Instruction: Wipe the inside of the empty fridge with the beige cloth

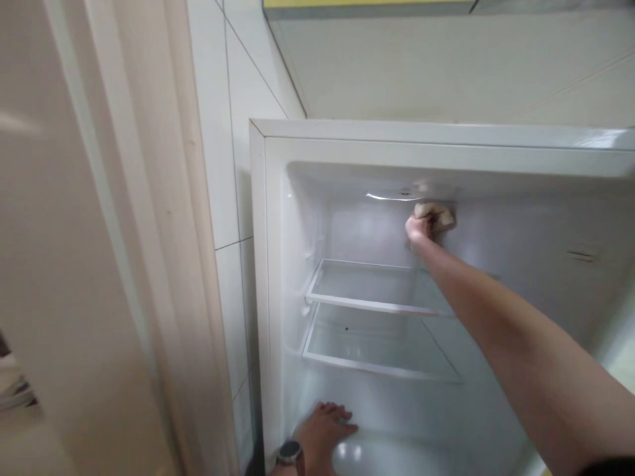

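Inside the open fridge, my right hand is closed around a pale, crumpled cloth. It presses the cloth near the upper back corner, just under the light cover in the ceiling. Low in the fridge, my left hand lies with its fingers stretched out, holding nothing, and a dark-faced watch is on that wrist. Between the two hands sit an upper glass shelf and a lower glass shelf, both with white front edges.
A beige door frame stands at the left, beside white wall tiles. Above the fridge runs a pale panel with a yellow edge over it. The fridge's right inner wall has a small slot.
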### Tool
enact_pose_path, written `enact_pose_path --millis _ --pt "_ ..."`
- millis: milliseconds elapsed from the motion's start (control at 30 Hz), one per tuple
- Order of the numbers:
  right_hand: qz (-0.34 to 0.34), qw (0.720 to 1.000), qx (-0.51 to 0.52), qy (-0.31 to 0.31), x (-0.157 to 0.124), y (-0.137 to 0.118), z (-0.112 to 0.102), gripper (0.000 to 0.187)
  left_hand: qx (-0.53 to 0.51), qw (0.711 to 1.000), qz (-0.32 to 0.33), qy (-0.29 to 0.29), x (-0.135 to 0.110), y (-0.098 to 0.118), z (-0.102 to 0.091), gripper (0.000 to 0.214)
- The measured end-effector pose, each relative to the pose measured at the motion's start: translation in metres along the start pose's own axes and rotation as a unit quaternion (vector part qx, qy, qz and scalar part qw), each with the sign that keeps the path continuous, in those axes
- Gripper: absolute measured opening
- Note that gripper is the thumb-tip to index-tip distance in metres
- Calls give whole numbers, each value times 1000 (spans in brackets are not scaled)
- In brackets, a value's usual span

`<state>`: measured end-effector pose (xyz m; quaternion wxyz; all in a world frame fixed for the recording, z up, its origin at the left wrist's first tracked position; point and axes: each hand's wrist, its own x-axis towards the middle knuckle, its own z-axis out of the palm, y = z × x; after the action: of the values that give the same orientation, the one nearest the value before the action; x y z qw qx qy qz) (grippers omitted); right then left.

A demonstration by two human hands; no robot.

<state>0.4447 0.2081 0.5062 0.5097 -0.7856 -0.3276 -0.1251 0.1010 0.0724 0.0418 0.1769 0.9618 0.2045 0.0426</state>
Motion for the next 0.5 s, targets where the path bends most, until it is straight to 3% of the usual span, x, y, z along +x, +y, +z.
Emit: enact_pose_path --millis 100,200,267,300,400,500 --pt "-88 995 -32 -22 -32 -30 38 62 -1 999 -31 6 14 -10 17 45" --pt "-161 984 -32 -68 -81 -66 81 64 -14 999 -44 2 17 -17 24 42" --pt "-334 929 -85 -133 -108 -86 103 64 -25 999 -36 -8 12 -17 21 49" --pt "-371 912 -87 -153 -117 -93 109 61 -29 999 -26 -12 8 -16 17 56" --pt "-431 878 -100 -183 -120 -95 111 53 -29 999 8 -9 -5 -9 5 80" --pt "-473 856 -113 -175 -96 -72 90 44 -30 999 18 0 -13 -1 -5 89"
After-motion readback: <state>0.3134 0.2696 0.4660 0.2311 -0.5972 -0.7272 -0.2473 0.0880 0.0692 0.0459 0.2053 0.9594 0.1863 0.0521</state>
